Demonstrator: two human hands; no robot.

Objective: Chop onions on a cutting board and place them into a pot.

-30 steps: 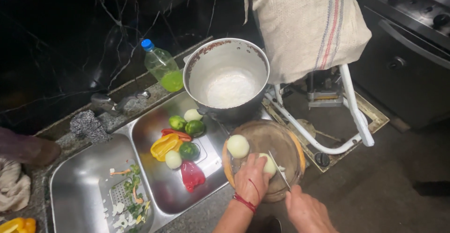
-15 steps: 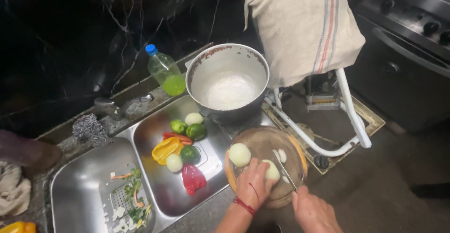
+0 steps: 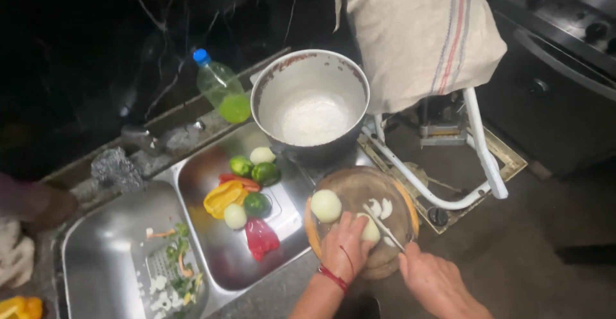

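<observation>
My left hand (image 3: 344, 250), with a red band on the wrist, presses down on a peeled onion (image 3: 370, 230) on a round wooden cutting board (image 3: 399, 197). My right hand (image 3: 431, 282) grips a knife (image 3: 383, 226) whose blade lies against that onion. A few white onion slices (image 3: 380, 207) rest just beyond the blade. A second whole peeled onion (image 3: 326, 205) sits on the board's left side.
A large metal pot (image 3: 311, 103) with white contents stands behind the board. The right sink basin (image 3: 212, 165) holds peppers, limes and an onion; the left basin (image 3: 109, 255) holds peelings. A green-liquid bottle (image 3: 221, 88), a cloth-draped white stand (image 3: 420, 30) and a stove (image 3: 564, 43) surround them.
The camera has shifted slightly. My hands stay on the board, and the knife has moved a little against the onion, with slices lying beside it.
</observation>
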